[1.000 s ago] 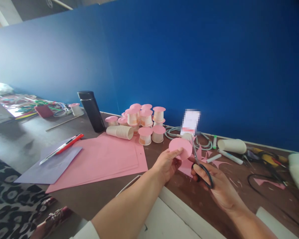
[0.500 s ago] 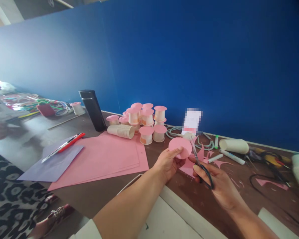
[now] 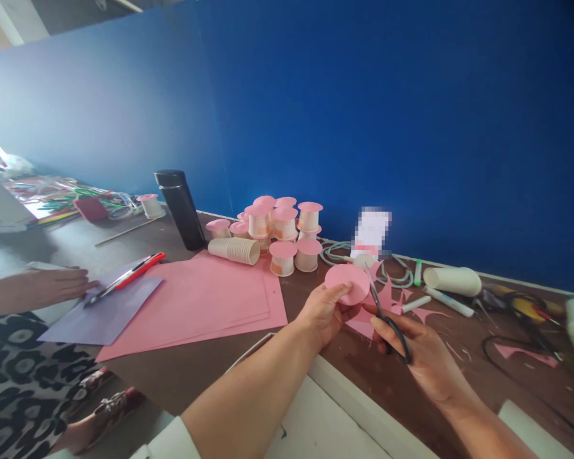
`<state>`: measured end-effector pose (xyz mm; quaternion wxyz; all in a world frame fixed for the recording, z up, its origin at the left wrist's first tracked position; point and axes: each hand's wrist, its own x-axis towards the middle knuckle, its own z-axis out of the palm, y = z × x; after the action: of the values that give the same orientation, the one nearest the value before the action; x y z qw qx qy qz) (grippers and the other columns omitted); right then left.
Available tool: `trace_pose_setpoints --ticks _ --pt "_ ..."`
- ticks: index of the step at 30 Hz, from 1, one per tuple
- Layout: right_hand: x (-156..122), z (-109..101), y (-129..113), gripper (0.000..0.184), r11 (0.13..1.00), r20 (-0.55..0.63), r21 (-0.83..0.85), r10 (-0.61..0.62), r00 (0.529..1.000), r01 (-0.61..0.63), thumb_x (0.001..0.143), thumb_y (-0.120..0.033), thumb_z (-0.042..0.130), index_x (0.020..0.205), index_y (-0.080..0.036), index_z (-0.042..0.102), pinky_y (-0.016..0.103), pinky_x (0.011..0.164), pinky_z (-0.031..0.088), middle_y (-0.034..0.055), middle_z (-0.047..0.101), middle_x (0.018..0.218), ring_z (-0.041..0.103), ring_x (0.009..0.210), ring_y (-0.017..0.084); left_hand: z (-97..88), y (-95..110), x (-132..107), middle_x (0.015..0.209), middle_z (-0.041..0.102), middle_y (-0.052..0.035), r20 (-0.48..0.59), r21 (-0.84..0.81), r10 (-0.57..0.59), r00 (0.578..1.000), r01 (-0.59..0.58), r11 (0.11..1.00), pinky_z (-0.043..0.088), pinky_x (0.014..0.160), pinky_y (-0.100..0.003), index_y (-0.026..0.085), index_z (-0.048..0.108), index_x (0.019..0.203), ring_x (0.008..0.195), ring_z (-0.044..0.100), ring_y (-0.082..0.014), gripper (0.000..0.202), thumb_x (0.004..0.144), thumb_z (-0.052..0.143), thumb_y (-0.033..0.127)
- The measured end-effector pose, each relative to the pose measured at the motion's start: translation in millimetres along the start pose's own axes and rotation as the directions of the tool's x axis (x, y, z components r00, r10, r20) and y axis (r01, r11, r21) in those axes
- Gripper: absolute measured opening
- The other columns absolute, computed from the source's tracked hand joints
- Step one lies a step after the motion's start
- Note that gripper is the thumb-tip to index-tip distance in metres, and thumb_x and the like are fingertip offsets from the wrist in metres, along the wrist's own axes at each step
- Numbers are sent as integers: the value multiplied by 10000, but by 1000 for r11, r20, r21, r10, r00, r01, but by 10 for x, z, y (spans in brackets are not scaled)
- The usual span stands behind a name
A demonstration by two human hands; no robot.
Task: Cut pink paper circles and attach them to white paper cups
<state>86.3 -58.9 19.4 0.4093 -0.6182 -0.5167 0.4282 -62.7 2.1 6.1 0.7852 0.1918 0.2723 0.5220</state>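
Note:
A round pink paper disc (image 3: 344, 280) is pinched between the thumb and fingers of my left hand (image 3: 328, 312). My right hand (image 3: 421, 357) is closed around the black handles of a pair of scissors (image 3: 377, 296), whose blades point up at the disc's right edge. Whether the blades touch the paper I cannot tell. Pink paper scraps (image 3: 385, 296) lie on the table just behind and below the scissors. Left of the disc, several paper cups (image 3: 282, 261) with pink discs on them stand in a stacked cluster.
A stack of nested cups (image 3: 234, 250) lies on pink sheets (image 3: 196, 296). On a purple sheet (image 3: 110, 315) rests a red utility knife (image 3: 136, 273), near another person's hand (image 3: 52, 287). A black flask (image 3: 180, 210) stands behind. Markers (image 3: 448, 301), a lying cup (image 3: 452, 280) and cables are at right.
Another person's hand has come into view at the left, over the purple sheet. My hands, the disc and the scissors look nearly unmoved.

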Motion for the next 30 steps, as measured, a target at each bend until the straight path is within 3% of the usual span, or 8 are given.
trace_pose_setpoints --ticks 30 --pt "-11 -10 -9 559 993 -36 -112 -34 999 30 677 -486 732 1145 -180 748 259 552 458 -14 624 558 580 578 167 24 2 -17 822 664 -62 -27 30 46 999 -45 999 474 690 -290 121 633 866 728 604 -150 367 578 828 238"
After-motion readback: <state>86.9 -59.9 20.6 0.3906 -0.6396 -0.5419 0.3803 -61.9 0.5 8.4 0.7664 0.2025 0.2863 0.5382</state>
